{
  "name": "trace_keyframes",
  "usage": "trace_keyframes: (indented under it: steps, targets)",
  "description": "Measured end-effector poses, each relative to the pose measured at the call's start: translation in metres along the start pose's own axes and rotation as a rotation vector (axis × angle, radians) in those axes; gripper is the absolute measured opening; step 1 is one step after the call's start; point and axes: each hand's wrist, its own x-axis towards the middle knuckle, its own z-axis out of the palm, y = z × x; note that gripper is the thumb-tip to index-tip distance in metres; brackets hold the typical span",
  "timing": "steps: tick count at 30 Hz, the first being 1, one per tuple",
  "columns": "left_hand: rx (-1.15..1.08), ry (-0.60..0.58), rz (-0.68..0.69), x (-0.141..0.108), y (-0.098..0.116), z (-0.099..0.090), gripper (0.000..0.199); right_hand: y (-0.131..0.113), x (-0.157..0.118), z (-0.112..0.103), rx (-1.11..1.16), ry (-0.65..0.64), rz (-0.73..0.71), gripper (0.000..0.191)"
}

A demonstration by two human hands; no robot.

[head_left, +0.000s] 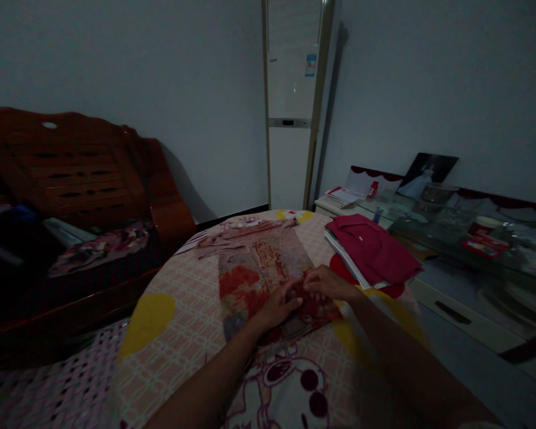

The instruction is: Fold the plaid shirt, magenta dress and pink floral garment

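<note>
A thin garment [239, 283] with a red, orange and grey print lies spread on the round table, its paler pink part bunched at the far end. My left hand [277, 305] rests on the near part of this garment, thumb and fingers apart. Close by on the right, my right hand [329, 283] has its fingers curled in and pinched at the cloth. The fingertips of both hands almost meet; dim light hides the exact hold. Beyond my right hand sits a stack of folded clothes with a magenta garment [370, 247] on top.
A patterned tablecloth [187, 298] with yellow spots covers the table. To the left stands a carved wooden bench [80, 161] with cloth on it. A tall air conditioner [289, 161] fills the corner. On the right, a cabinet with a glass top [446, 223] carries a photo, boxes and papers.
</note>
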Motion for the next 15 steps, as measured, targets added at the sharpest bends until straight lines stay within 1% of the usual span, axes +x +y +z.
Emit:
trace_keyframes:
  steps: [2,3,4,6,8,11,13,15]
  targets:
    - [-0.005,-0.038,0.008,0.000,-0.001,-0.001,0.054,-0.002,0.020,-0.011,-0.068,0.186,-0.011,0.022]
    - [-0.015,-0.054,0.002,0.000,-0.001,-0.001,0.048,-0.003,0.032,-0.015,-0.142,0.274,-0.022,0.022]
    - [-0.024,-0.061,-0.012,-0.001,-0.001,-0.002,0.044,-0.005,0.045,-0.020,-0.234,0.340,-0.037,0.023]
    - [-0.044,-0.062,-0.057,-0.003,-0.001,-0.002,0.040,-0.007,0.071,-0.026,-0.411,0.408,-0.071,0.026]
    - [-0.106,-0.073,-0.115,-0.006,-0.001,-0.002,0.038,-0.009,0.096,-0.030,-0.511,0.418,-0.093,0.031]
    - [-0.257,-0.090,-0.186,-0.010,-0.002,-0.001,0.033,-0.010,0.128,-0.033,-0.579,0.408,-0.097,0.035]
    - [-0.325,-0.095,-0.197,-0.012,-0.003,0.000,0.032,-0.008,0.146,-0.034,-0.639,0.394,-0.093,0.038]
    - [-0.337,-0.113,-0.189,-0.013,-0.002,0.001,0.033,-0.005,0.163,-0.035,-0.702,0.371,-0.097,0.041]
